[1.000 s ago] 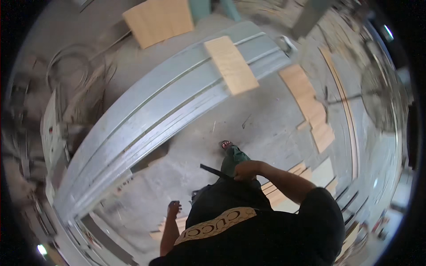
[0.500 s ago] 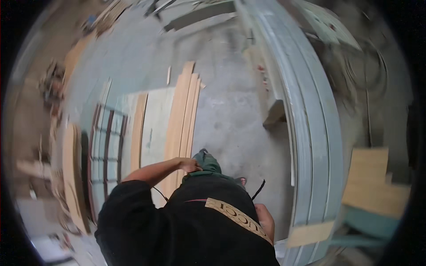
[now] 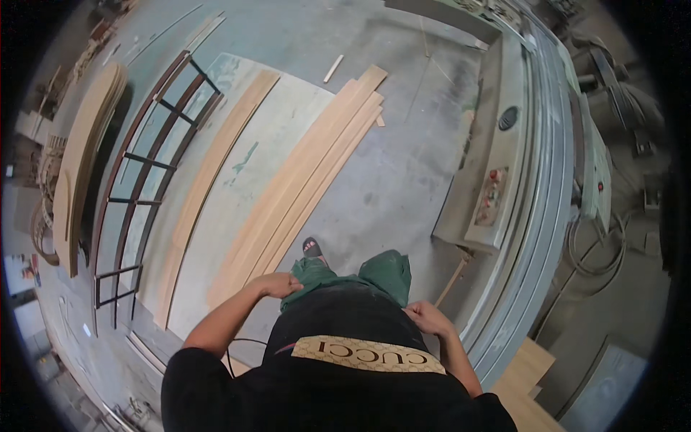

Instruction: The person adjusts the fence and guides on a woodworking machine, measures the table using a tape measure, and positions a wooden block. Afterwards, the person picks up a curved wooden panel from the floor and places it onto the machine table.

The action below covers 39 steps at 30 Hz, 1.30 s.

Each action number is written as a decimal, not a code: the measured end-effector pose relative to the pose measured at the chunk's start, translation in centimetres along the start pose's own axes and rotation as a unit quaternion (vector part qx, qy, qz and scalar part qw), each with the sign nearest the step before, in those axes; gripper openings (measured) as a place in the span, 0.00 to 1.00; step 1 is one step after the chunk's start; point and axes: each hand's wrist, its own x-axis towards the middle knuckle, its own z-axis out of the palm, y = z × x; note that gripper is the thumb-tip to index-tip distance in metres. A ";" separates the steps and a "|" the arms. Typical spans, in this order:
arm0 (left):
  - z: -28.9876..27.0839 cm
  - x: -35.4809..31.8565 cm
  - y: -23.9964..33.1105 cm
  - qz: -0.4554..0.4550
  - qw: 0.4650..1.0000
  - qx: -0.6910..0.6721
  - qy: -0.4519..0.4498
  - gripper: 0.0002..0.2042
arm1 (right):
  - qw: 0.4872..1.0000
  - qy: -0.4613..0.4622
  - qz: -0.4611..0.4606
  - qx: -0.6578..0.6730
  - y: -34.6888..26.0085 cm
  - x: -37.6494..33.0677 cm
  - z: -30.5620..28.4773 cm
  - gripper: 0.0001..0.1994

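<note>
My left hand (image 3: 282,285) is closed at the left hip, its fingers gathered on the cloth of my green trousers (image 3: 385,277). At the other hip my right hand (image 3: 430,317) is closed too, pinching at the edge where the trousers meet my black shirt (image 3: 345,306). What exactly lies between the right fingers is too small to make out. A patterned tan band crosses the shirt below both hands. One foot in a dark sandal (image 3: 312,249) shows ahead of the trousers.
Long wooden planks (image 3: 317,158) lie on a pale sheet to the left, beside a single plank (image 3: 216,173). Further left are a dark metal frame (image 3: 128,177) and stacked curved boards (image 3: 90,158). A long grey machine (image 3: 543,173) with a button panel (image 3: 491,196) runs along the right.
The view has turned to the right, so planks and frame now slant. My right hand has come up beside the hip into fuller view. My left hand stays at the trousers.
</note>
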 end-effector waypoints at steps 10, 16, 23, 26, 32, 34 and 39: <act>-2.6 8.0 -3.4 0.067 0.993 -0.019 -0.099 0.16 | 0.922 -0.242 -0.064 -0.295 -14.4 18.1 -19.7 0.20; -10.6 17.7 -2.3 -0.023 0.884 -0.380 -0.271 0.18 | 0.840 -0.445 -0.021 -0.310 -24.1 48.4 -30.5 0.17; -14.5 40.3 -24.8 -0.281 0.923 -0.192 0.178 0.28 | 0.727 -0.123 -0.179 -0.651 -20.0 84.4 -28.8 0.29; -13.8 47.1 -36.1 -0.398 0.859 -0.196 0.257 0.45 | 0.683 -0.132 -0.181 -0.695 -18.7 93.2 -23.5 0.33; -14.1 55.6 -48.8 -0.527 0.766 -0.056 0.363 0.59 | 0.544 -0.118 -0.298 -0.775 -15.9 106.1 -14.0 0.51; -14.1 56.2 -49.9 -0.521 0.772 -0.049 0.361 0.62 | 0.487 -0.120 -0.320 -0.804 -16.0 107.1 -11.8 0.59; -13.2 54.9 -52.1 -0.431 0.798 -0.003 0.422 0.63 | 0.454 -0.127 -0.353 -0.808 -15.9 109.8 -13.2 0.64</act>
